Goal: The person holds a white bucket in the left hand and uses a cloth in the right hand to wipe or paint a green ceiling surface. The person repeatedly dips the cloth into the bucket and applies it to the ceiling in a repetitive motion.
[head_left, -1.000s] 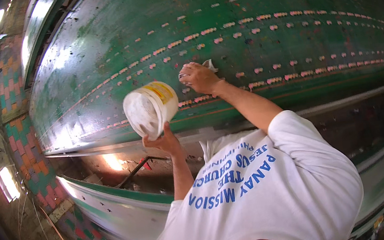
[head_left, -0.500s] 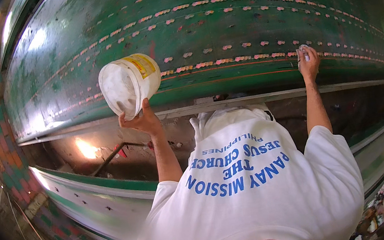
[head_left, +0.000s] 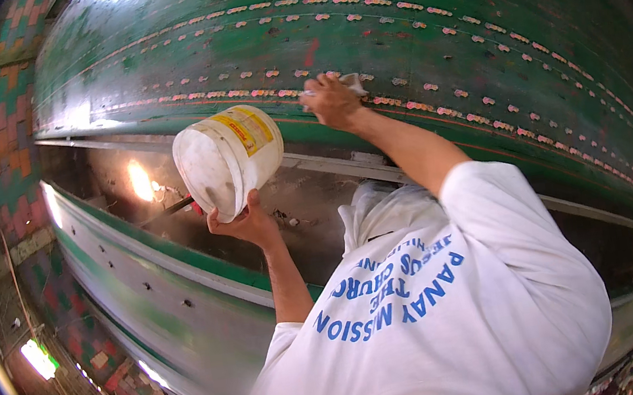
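Note:
My left hand (head_left: 240, 222) grips a white plastic bucket (head_left: 226, 165) with a yellow label, holding it tilted above the near edge of the green surface. Faint finger shapes show against the bucket's pale side; what is inside is hidden. My right hand (head_left: 332, 103) is closed on a crumpled white cloth-like piece (head_left: 354, 85), right of the bucket. It is over the nearest rows of small pink-and-white shapes (head_left: 441, 111) on the long green surface (head_left: 297, 52). Whether the shapes are loose pieces or printed marks, I cannot tell.
A pale metal rail (head_left: 344, 163) runs along the green surface's near edge. Behind it lies a dark gap with a rod, then a second long green-and-white panel (head_left: 178, 303). Coloured tile-like blocks (head_left: 10, 150) line the far left.
My right hand has swept left along the rows with the white piece, toward the bucket. The view has turned, and the bucket now hangs over the near edge and gap.

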{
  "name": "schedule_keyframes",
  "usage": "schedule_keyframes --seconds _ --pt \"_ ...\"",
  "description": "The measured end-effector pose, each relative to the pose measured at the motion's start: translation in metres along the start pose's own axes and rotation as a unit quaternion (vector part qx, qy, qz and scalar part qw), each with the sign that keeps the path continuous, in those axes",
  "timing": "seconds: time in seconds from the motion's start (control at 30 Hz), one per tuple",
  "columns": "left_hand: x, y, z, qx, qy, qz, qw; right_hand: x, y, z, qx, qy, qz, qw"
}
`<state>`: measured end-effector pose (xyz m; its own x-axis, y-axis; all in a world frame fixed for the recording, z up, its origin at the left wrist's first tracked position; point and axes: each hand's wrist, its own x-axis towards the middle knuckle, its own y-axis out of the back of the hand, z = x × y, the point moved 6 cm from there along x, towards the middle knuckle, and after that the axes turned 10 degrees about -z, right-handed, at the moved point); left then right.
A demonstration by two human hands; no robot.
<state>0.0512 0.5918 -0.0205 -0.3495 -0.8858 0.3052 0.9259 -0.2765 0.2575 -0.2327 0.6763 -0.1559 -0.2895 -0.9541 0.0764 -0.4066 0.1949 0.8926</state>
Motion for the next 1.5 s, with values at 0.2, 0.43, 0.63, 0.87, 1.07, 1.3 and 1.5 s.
schedule_keyframes --seconds 0.2,0.43,0.63,0.87,1.07,1.3,1.5 --pt "-0.052 -0.017 0.037 0.016 -0.021 0.004 1.000 -0.013 0.010 0.005 0.018 -0.009 0.032 0.999" --pt "-0.109 -0.097 0.048 0.005 0.028 -0.026 0.999 -0.234 0.090 0.117 0.056 -0.070 0.080 0.993" --pt "-0.139 -0.195 0.057 -0.002 0.044 -0.094 0.995 -0.468 0.153 0.209 0.010 -0.166 0.164 0.972" --pt "-0.162 -0.255 0.068 0.043 0.050 -0.158 0.985 -0.712 0.214 0.330 -0.127 -0.483 0.205 0.842" --pt "-0.167 -0.256 0.056 0.118 -0.012 -0.181 0.976 -0.768 0.216 0.362 -0.173 -0.628 0.282 0.704" --pt "-0.152 -0.247 0.039 0.096 0.037 -0.146 0.984 -0.662 0.198 0.308 -0.174 -0.514 0.311 0.780" --pt "-0.129 -0.226 0.044 0.082 0.066 -0.088 0.991 -0.479 0.167 0.237 -0.104 -0.351 0.259 0.894"
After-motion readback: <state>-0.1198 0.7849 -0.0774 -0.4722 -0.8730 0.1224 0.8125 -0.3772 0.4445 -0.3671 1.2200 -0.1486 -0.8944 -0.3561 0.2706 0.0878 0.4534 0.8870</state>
